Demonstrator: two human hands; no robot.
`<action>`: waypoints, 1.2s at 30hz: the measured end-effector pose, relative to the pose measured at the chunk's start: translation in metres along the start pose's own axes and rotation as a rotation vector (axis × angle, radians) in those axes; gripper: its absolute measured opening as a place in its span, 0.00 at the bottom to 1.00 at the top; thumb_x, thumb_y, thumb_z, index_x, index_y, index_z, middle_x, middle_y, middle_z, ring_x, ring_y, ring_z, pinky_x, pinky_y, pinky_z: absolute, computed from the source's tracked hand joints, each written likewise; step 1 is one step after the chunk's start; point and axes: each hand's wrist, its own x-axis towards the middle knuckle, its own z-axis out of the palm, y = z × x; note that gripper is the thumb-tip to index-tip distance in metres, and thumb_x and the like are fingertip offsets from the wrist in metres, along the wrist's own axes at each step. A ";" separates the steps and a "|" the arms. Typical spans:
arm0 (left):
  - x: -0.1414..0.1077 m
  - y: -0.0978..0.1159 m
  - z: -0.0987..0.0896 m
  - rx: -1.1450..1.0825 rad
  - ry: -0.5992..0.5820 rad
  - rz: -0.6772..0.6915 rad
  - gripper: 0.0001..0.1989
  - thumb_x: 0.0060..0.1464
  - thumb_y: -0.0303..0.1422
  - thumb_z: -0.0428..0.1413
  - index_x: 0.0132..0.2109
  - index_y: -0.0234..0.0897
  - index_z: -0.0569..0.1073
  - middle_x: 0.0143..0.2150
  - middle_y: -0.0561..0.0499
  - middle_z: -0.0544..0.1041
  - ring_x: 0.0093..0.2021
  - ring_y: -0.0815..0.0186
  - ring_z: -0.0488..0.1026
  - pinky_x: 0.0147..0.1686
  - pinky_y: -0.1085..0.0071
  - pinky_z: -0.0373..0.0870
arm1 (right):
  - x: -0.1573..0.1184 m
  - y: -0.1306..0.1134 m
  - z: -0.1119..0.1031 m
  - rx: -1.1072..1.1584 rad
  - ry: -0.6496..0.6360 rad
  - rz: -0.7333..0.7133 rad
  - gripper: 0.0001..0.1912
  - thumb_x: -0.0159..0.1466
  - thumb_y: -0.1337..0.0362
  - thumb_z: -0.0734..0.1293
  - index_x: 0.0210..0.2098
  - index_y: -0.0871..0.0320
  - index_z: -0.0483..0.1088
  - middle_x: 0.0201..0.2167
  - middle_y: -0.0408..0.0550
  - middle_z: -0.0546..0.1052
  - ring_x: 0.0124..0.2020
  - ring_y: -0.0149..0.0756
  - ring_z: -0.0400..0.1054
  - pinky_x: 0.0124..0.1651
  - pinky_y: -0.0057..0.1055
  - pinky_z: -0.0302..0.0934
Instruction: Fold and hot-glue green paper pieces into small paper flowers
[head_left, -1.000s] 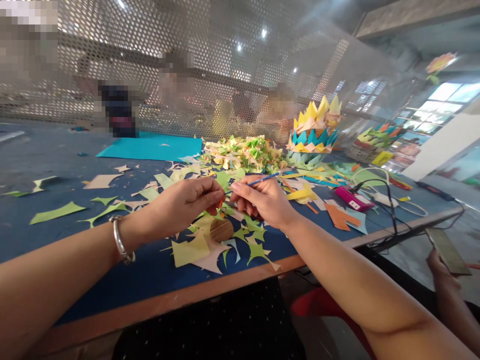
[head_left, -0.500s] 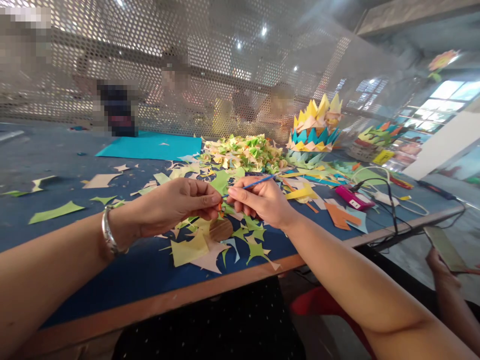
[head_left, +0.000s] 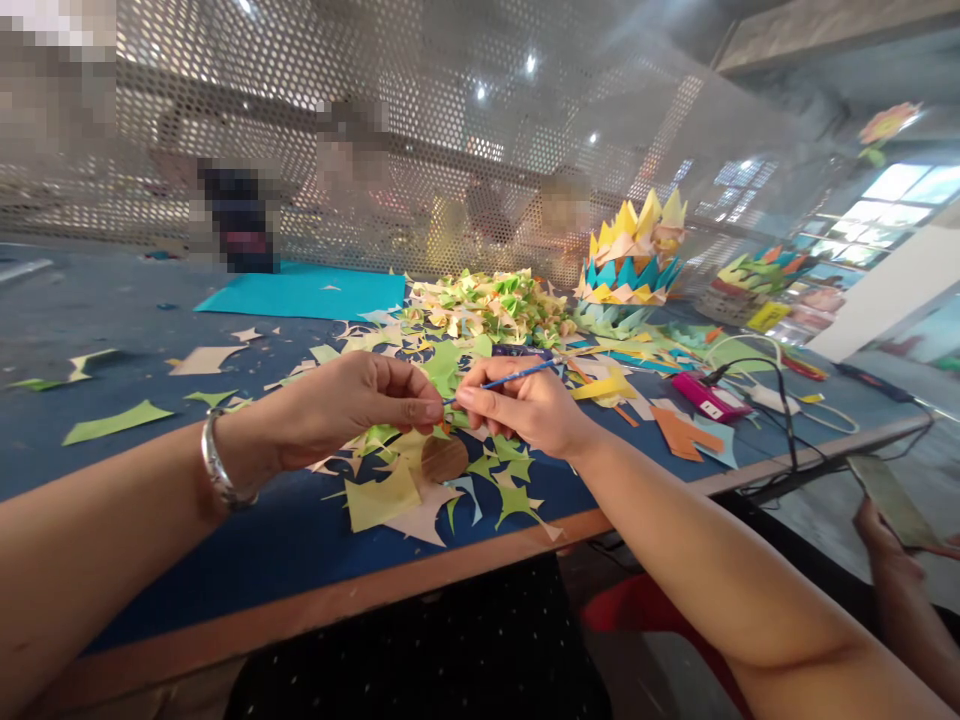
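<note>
Between finger and thumb, my right hand point(head_left: 521, 405) grips a thin blue stick point(head_left: 519, 375), which slants up to the right. Its lower left end meets the fingertips of my left hand point(head_left: 367, 405). My left hand is closed in a pinch; a bit of orange shows just below its fingertips, and what it pinches is mostly hidden. Under the hands, a round wooden piece point(head_left: 444, 458) lies among green, yellow and pale paper scraps point(head_left: 382, 495) on the blue table point(head_left: 247, 580).
Behind the hands is a heap of small folded papers point(head_left: 495, 305), with a blue sheet point(head_left: 307, 292) to its left. A layered paper crown shape point(head_left: 630, 265) stands at back right. Rightward are a pink power socket point(head_left: 709, 397), cables and another person's hand holding a phone point(head_left: 892, 500).
The orange bit at my left fingertips shows less than before. The blue stick has tilted slightly flatter, and both hands remain close together.
</note>
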 end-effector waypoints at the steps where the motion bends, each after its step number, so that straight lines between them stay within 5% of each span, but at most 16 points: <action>1: 0.000 0.000 0.000 0.019 0.004 -0.005 0.12 0.51 0.46 0.66 0.30 0.42 0.81 0.31 0.51 0.82 0.32 0.63 0.77 0.37 0.66 0.75 | 0.000 0.000 0.000 -0.003 -0.005 0.000 0.19 0.64 0.47 0.76 0.32 0.56 0.75 0.23 0.41 0.77 0.20 0.25 0.63 0.22 0.27 0.57; 17: -0.008 0.020 0.002 -0.154 0.009 -0.122 0.10 0.51 0.41 0.64 0.29 0.40 0.80 0.30 0.50 0.83 0.32 0.65 0.77 0.39 0.65 0.78 | -0.002 -0.004 -0.001 -0.020 -0.040 -0.030 0.15 0.67 0.50 0.75 0.34 0.55 0.76 0.25 0.41 0.78 0.23 0.28 0.66 0.24 0.29 0.58; 27: -0.003 0.012 -0.001 -0.118 -0.051 -0.077 0.14 0.45 0.44 0.71 0.26 0.41 0.79 0.28 0.53 0.78 0.30 0.67 0.72 0.34 0.71 0.71 | -0.001 -0.001 -0.002 -0.017 -0.054 -0.036 0.15 0.65 0.52 0.76 0.34 0.56 0.75 0.25 0.41 0.76 0.25 0.28 0.68 0.25 0.27 0.58; 36: -0.001 0.005 -0.002 -0.150 0.042 -0.027 0.12 0.43 0.39 0.74 0.29 0.41 0.81 0.27 0.54 0.79 0.30 0.67 0.73 0.32 0.73 0.71 | 0.000 -0.001 -0.005 -0.025 -0.024 -0.088 0.18 0.67 0.50 0.76 0.31 0.57 0.76 0.22 0.40 0.76 0.18 0.24 0.61 0.22 0.27 0.56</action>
